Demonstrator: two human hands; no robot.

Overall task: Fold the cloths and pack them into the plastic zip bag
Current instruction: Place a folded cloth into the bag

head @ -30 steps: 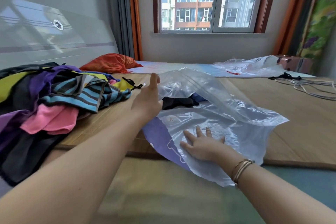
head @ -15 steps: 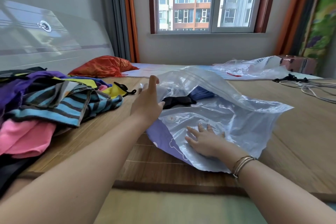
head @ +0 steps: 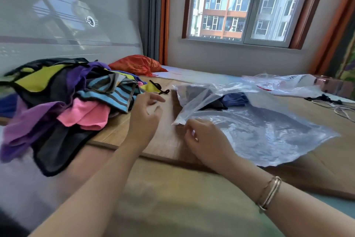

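Clear plastic zip bag [head: 255, 127] lies on the wooden mat [head: 165, 140] at three o'clock, dark cloths inside. Right hand [head: 205, 140] pinches its near corner, fingers curled. Left hand [head: 146, 115] hovers loose-fingered, holding nothing, beside the cloth pile [head: 63, 102] at nine o'clock.

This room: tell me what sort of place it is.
Probably a bedroom at home: a bamboo mat spread over a bed, a heap of cloths on it, and a curtained window facing apartment blocks.

Woven bamboo mat [head: 159, 140], heaped cloths [head: 63, 100] at left, clear zip bag [head: 259, 131] (dark cloths seemingly inside), cables [head: 338, 109] far right
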